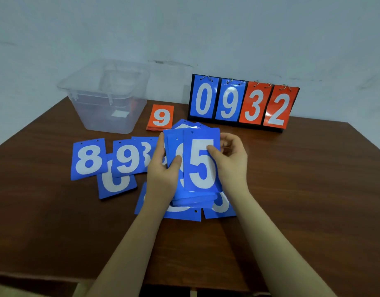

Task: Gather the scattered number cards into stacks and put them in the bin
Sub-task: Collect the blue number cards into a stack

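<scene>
Head view: glossy rectangular blue cards (pixel 201 163)

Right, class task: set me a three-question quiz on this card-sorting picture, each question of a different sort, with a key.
1. True or false: the orange stack topped by a 9 already lies inside the clear bin.
2. Which digit shows on the front blue card held between the left hand and the right hand? A) 8 B) 5 C) 2
3. Fill in: read left to right, the flip scoreboard at the back of the table shows ____.

Key: 1 false, it lies on the table beside the bin; 2 B; 3 0932.
</scene>
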`<act>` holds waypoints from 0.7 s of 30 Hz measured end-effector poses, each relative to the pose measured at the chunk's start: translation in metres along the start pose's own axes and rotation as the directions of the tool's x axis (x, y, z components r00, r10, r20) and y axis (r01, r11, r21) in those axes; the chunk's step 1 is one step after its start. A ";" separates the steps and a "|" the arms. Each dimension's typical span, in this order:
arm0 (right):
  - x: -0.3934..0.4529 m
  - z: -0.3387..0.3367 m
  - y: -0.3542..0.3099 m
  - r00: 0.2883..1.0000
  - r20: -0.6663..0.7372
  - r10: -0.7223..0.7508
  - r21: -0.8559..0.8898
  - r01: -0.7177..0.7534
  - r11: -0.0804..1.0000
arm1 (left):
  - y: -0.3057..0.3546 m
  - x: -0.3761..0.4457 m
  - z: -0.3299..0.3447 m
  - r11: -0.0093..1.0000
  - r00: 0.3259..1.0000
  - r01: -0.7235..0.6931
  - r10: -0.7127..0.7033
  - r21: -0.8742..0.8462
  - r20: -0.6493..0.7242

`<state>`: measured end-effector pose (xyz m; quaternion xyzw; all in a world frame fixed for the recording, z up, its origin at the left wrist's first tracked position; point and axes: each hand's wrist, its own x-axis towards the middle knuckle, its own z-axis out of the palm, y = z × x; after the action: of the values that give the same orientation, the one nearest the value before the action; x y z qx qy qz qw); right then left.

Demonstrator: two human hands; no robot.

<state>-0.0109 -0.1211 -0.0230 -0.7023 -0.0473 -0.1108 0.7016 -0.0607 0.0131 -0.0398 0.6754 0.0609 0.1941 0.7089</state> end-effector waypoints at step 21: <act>0.015 -0.042 0.035 0.897 0.276 0.347 -0.854 0.062 0.517 | -0.014 -0.008 -0.035 0.976 0.995 0.032 -0.010 0.215 -0.101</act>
<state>0.0081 -0.1645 -0.0537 -0.9605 -0.0755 0.0908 0.2522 -0.0774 0.0428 -0.0577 0.7372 0.1239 0.2120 0.6294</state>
